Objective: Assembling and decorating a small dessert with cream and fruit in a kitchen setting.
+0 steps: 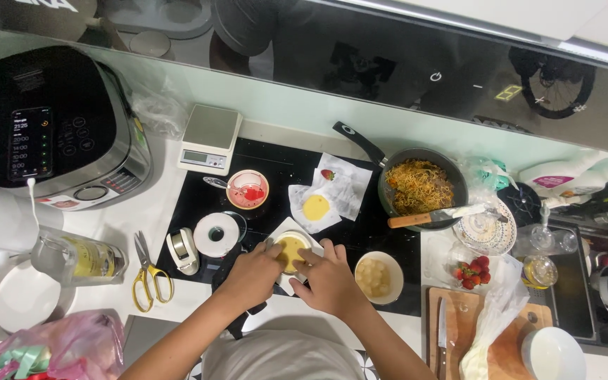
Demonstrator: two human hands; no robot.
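Note:
My left hand [253, 273] and my right hand [328, 278] close together around a small round yellow cake [290, 250] that sits on a white paper square on the black cooktop [283, 169]. Fingers of both hands touch its rim. Just behind lies another yellow disc [316, 207] on crumpled white paper, with a strawberry [327, 174] on paper beyond it. A white bowl of pale round pieces [378, 276] stands right of my right hand.
A pan of noodles [420, 186] with a spatula, a red-sauce bowl [248, 188], a kitchen scale [210, 137], a tape roll [215, 234], yellow scissors [149, 276], a black multicooker [51, 127], strawberries [471, 271], a wooden board [483, 331] with a knife.

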